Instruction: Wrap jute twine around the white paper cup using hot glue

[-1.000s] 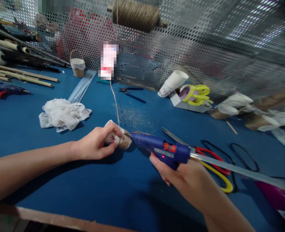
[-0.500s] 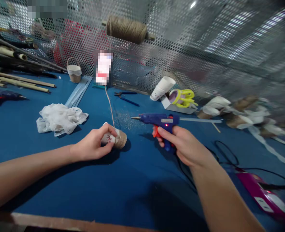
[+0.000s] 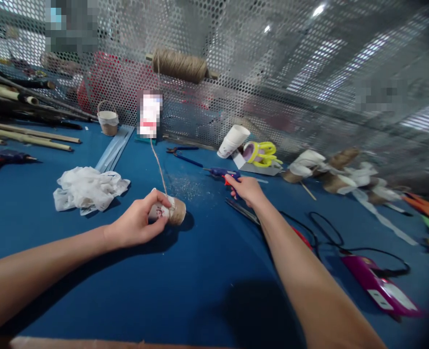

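Note:
My left hand point(image 3: 144, 218) is closed around a small paper cup point(image 3: 177, 211) lying on its side, its right part wrapped in brown twine. A strand of twine point(image 3: 158, 165) runs up from the cup toward a twine spool point(image 3: 180, 65) on a rod at the mesh. My right hand point(image 3: 249, 189) grips a blue hot glue gun point(image 3: 220, 172) by its handle, farther back on the table. The gun's nozzle points left, with a clear glue stick out of its rear. Beneath my right forearm lie scissors point(image 3: 243, 211) with red handles, partly hidden.
Crumpled white lace point(image 3: 87, 189) and pale blue strips point(image 3: 116, 148) lie left, near a small basket point(image 3: 108, 122). Pliers point(image 3: 185, 155), stacked paper cups point(image 3: 233, 140) and a yellow-handled item point(image 3: 261, 154) stand behind. A purple power strip point(image 3: 379, 283) with cables lies right; a second glue gun point(image 3: 7, 157) lies far left.
My right hand has carried the glue gun farther back and away, uncovering the scissors. The left hand keeps its hold on the cup. The view has shifted slightly.

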The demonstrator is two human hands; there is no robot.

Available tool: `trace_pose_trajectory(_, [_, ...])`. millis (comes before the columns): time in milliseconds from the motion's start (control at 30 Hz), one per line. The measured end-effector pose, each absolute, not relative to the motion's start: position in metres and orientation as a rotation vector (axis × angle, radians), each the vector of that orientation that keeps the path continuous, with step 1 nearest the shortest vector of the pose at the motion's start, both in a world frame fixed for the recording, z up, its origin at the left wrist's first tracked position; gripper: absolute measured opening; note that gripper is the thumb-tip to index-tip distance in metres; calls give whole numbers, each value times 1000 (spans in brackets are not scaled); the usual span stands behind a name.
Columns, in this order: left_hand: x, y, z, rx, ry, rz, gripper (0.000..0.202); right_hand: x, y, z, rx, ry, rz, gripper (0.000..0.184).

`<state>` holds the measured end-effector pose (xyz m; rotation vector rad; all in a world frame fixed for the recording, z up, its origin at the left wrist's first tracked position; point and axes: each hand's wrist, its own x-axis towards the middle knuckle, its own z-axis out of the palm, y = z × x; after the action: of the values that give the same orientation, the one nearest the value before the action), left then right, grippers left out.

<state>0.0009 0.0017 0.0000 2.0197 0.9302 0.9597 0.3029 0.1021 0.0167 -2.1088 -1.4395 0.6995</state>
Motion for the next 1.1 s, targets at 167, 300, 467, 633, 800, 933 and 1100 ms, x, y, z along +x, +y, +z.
trace_pose_trajectory(167, [2, 0, 2, 2066, 873, 1000, 13, 291, 92, 28, -2004, -1581, 631, 24])
trace_pose_trajectory(300, [4, -2, 3, 2122, 844, 1006, 15, 247, 76, 44, -1769, -1747, 708, 24])
trace_pose_trajectory(467, [7, -6, 3, 2124, 828, 973, 15, 183, 56, 53, -1360, -1972, 1208, 28])
trace_pose_trajectory(633, [4, -6, 4, 2035, 845, 976, 16, 174, 45, 55, -1199, -1853, 1341, 22])
trace_pose_trajectory(800, [6, -6, 3, 1785, 910, 909, 25, 194, 27, 59, -1210, -1718, 1318, 23])
trace_pose_trajectory(933, [10, -7, 5, 1622, 836, 903, 24, 201, 9, 66, -1232, -1676, 1218, 23])
trace_pose_trajectory(1100, [11, -10, 10, 1599, 806, 847, 24, 200, -1, 70, -1299, -1734, 1002, 22])
